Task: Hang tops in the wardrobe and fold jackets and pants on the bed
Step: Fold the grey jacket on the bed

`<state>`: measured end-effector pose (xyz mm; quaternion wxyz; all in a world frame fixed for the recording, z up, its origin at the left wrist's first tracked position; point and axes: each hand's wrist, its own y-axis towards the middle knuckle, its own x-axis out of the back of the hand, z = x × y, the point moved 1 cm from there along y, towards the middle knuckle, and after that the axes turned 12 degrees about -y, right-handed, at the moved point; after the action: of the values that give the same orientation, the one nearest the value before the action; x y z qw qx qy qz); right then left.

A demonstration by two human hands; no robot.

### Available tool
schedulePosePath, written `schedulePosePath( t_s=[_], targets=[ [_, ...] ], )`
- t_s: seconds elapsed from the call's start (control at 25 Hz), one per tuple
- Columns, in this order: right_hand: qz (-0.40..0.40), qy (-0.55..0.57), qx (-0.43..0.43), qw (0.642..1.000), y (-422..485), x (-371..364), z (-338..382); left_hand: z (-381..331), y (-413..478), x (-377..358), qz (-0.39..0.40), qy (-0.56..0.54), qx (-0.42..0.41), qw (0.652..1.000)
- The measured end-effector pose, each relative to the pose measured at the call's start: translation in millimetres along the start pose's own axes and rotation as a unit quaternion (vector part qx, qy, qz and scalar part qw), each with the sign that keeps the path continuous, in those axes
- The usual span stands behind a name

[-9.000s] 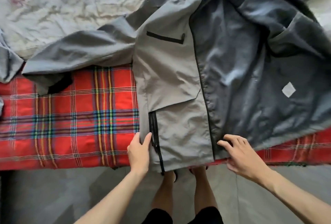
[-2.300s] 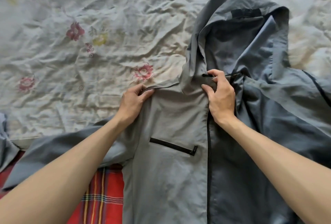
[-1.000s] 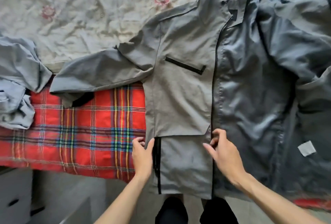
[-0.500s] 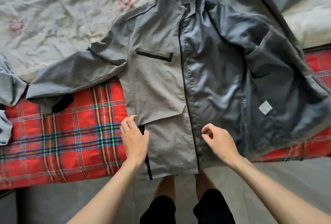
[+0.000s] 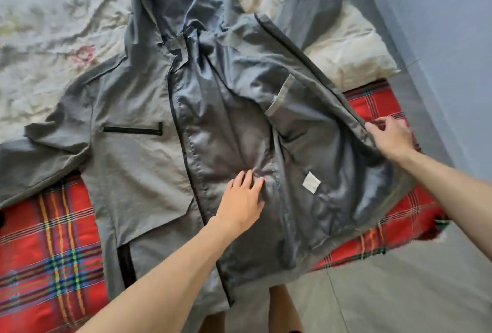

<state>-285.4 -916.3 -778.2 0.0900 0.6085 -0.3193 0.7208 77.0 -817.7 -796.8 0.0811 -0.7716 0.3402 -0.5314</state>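
A grey hooded jacket (image 5: 138, 151) lies spread on the bed, its left front panel flat and its right front flung open so the dark lining and a white label (image 5: 311, 183) show. My left hand (image 5: 243, 199) presses flat on the lining near the middle, fingers straight. My right hand (image 5: 390, 137) grips the outer edge of the open right panel, thumb and fingers curled round the fabric. The hood lies at the top, one sleeve stretches to the left.
A red plaid blanket (image 5: 50, 252) covers the bed's near edge under the jacket. A crumpled floral sheet (image 5: 53, 39) lies behind, a cream pillow (image 5: 351, 55) at the right. Grey floor (image 5: 399, 292) runs along the bed; my legs stand below the hem.
My left hand has moved from the left hem onto the lining in the middle. My right hand has left the zipper edge and taken hold of the far edge of the open right panel.
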Motion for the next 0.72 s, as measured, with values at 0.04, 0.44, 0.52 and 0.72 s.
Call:
schedulePosePath(
  t_s=[0.04,0.44,0.52,0.72],
  targets=[
    [-0.003,-0.014,0.016,1.0,10,-4,1,-7,4,-6,0.015,0.032,0.03,0.999],
    [-0.033,-0.041,0.145,0.988,-58,41,9,-26,18,20,0.028,-0.135,0.108,0.985],
    [-0.068,-0.003,0.188,0.98,-110,60,30,-32,7,48,-0.068,-0.472,0.181,0.86],
    [-0.017,-0.079,0.361,0.929,-263,9,114,-33,-28,80,-0.044,-0.713,0.187,0.674]
  ],
)
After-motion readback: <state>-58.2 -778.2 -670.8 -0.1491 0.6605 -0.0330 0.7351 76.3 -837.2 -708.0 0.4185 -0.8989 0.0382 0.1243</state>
